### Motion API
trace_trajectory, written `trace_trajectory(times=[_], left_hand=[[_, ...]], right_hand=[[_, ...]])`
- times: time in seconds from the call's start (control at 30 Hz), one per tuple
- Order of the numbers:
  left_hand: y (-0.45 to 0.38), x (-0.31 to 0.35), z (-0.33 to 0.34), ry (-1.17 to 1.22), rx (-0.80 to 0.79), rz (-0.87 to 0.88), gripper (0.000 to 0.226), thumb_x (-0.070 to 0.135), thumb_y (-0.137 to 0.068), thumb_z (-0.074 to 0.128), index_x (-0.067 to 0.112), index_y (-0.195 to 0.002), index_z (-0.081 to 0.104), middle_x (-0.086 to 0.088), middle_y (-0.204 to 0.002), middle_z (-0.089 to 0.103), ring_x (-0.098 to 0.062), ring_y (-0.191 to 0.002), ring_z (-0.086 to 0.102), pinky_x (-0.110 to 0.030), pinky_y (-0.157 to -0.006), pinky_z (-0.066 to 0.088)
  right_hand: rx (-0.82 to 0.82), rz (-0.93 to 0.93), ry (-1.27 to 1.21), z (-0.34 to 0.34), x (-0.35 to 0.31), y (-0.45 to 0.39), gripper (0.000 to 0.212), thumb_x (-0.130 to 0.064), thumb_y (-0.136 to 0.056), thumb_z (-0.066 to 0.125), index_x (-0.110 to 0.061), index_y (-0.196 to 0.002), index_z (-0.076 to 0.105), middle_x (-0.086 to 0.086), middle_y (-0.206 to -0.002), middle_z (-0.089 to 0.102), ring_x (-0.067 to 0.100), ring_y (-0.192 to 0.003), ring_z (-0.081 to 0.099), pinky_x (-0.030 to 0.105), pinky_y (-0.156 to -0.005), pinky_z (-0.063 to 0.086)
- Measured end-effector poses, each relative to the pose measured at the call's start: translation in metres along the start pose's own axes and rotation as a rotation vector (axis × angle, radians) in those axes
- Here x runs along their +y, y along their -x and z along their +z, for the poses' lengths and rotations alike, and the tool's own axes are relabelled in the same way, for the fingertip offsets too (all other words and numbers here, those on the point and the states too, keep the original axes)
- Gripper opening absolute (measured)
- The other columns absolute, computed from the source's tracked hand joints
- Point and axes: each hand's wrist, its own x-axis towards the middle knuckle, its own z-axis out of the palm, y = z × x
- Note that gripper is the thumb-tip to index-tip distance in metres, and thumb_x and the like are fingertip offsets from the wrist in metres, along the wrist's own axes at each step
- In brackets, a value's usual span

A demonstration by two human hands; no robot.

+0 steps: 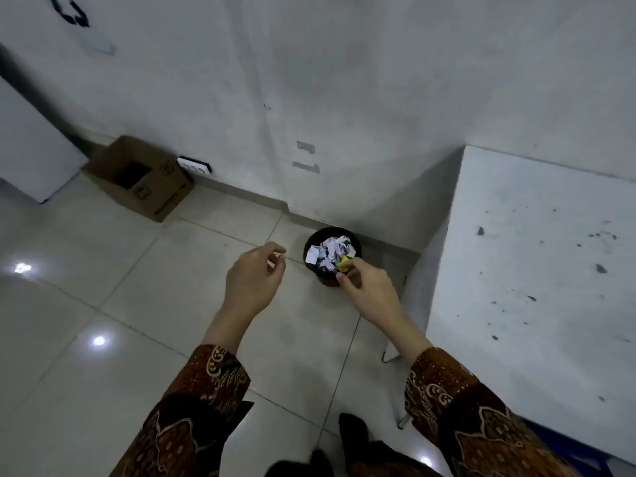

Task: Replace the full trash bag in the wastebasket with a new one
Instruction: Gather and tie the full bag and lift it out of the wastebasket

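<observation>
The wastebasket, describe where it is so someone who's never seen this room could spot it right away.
Find the white table on the right and follow the wall down to the floor beside it. The wastebasket stands there on the tiles, near the baseboard. It is small, round and black, heaped with crumpled paper, unlike the brown cardboard box further left.

Dim, soft-focus view; glare spots on floor tiles (103, 270).
</observation>
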Motion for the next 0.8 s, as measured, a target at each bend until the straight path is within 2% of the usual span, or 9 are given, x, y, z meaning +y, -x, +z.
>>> trace_trajectory(times=[0.1,0.2,0.37,0.47,0.57,0.67,0.73,0.8], left_hand=[[-0.044,-0.018,0.005,0.019,-0.033,0.012,0.019,0.028,-0.092,0.052,0.023,-0.104,0.065,0.007,-0.09,0.067,-0.012,-0.075,0.061,-0.027,-0.065,0.049],[-0.118,-0.046,0.026,0.034,-0.146,0.057,0.018,0.027,-0.092,0.053,0.022,-0.103,0.066,0.005,-0.087,0.068,-0.012,-0.073,0.061,-0.026,-0.062,0.048],[-0.236,-0.091,0.086,0.057,-0.251,0.21,0.019,0.027,-0.09,0.054,0.021,-0.103,0.067,0.004,-0.084,0.068,-0.013,-0.073,0.063,-0.026,-0.062,0.049],[-0.296,-0.127,0.146,0.042,-0.283,0.285,0.019,0.026,-0.09,0.054,0.022,-0.104,0.066,0.006,-0.09,0.069,-0.012,-0.075,0.063,-0.026,-0.064,0.05],[-0.339,-0.164,0.218,0.046,-0.294,0.275,0.018,0.025,-0.09,0.054,0.023,-0.103,0.066,0.008,-0.088,0.068,-0.014,-0.076,0.063,-0.027,-0.065,0.049],[-0.368,-0.204,0.301,0.06,-0.297,0.28,0.017,0.026,-0.089,0.054,0.022,-0.099,0.067,0.009,-0.078,0.064,-0.015,-0.073,0.062,-0.028,-0.064,0.049],[-0.381,-0.229,0.35,0.08,-0.297,0.285,0.016,0.027,-0.088,0.054,0.023,-0.096,0.067,0.009,-0.074,0.062,-0.015,-0.071,0.062,-0.03,-0.064,0.051],[-0.392,-0.256,0.399,0.107,-0.283,0.295,0.019,0.031,-0.086,0.052,0.023,-0.093,0.067,0.008,-0.072,0.063,-0.015,-0.068,0.062,-0.03,-0.064,0.051]], right_hand=[[0.024,0.069,-0.005,0.008,-0.001,-0.033,0.023,-0.039,-0.088,0.054,-0.024,-0.103,0.061,-0.004,-0.089,0.068,0.014,-0.079,0.063,0.034,-0.071,0.054],[0.093,0.181,-0.01,0.031,0.007,-0.088,0.024,-0.037,-0.088,0.056,-0.021,-0.105,0.062,-0.003,-0.092,0.068,0.015,-0.079,0.063,0.033,-0.07,0.053],[0.231,0.346,-0.024,0.076,0.051,-0.174,0.023,-0.038,-0.086,0.056,-0.024,-0.104,0.062,-0.004,-0.09,0.069,0.016,-0.077,0.064,0.038,-0.07,0.055],[0.281,0.41,-0.029,0.113,0.099,-0.23,0.023,-0.036,-0.087,0.057,-0.023,-0.105,0.063,-0.005,-0.088,0.069,0.014,-0.077,0.064,0.035,-0.071,0.055],[0.292,0.417,-0.01,0.151,0.157,-0.278,0.022,-0.034,-0.087,0.057,-0.022,-0.105,0.064,-0.003,-0.087,0.069,0.015,-0.076,0.064,0.033,-0.07,0.054],[0.315,0.351,-0.002,0.192,0.23,-0.318,0.019,-0.029,-0.088,0.058,-0.019,-0.103,0.066,0.0,-0.091,0.069,0.014,-0.077,0.064,0.028,-0.069,0.053],[0.324,0.302,0.002,0.215,0.275,-0.338,0.019,-0.025,-0.089,0.059,-0.017,-0.103,0.067,0.001,-0.094,0.069,0.01,-0.078,0.061,0.02,-0.067,0.047],[0.361,0.247,0.034,0.24,0.323,-0.355,0.018,-0.02,-0.088,0.06,-0.012,-0.102,0.067,0.004,-0.096,0.067,0.011,-0.083,0.06,0.016,-0.07,0.04]])
